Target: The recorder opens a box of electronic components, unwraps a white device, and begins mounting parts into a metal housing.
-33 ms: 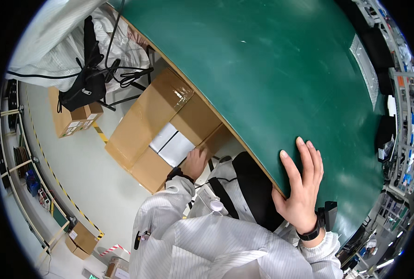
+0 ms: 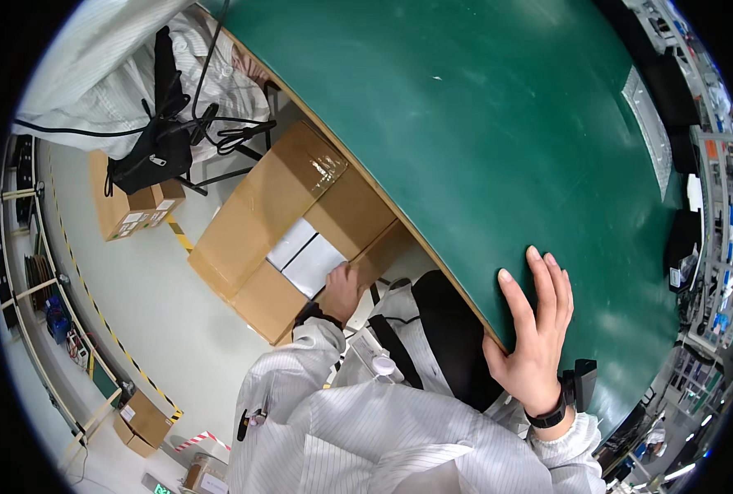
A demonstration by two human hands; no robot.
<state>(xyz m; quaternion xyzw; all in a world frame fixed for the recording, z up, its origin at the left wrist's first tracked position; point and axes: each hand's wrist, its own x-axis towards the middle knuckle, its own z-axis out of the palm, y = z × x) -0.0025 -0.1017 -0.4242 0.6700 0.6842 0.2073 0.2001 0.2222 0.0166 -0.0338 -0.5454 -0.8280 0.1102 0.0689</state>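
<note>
An open cardboard carton (image 2: 255, 218) stands on the floor left of the green table, its flaps folded outward. Two white boxes lie in it side by side: a larger white box (image 2: 315, 265) and a partly covered white box (image 2: 290, 244). My left hand (image 2: 341, 294) reaches down at the carton's near right side, beside the larger white box. Its fingers bend downward and the tips are hidden, so any grip is unclear. My right hand (image 2: 532, 337) rests flat on the green tabletop (image 2: 465, 148) near its edge, fingers stretched and holding nothing.
At the upper left sits another person in a striped white coat (image 2: 127, 99), with a black pouch (image 2: 156, 156) and dark cables beside them. Closed cartons (image 2: 140, 210) stand behind that. A smaller carton (image 2: 144, 421) is at the lower left. Clear plastic wrap (image 2: 649, 123) lies on the table's right side.
</note>
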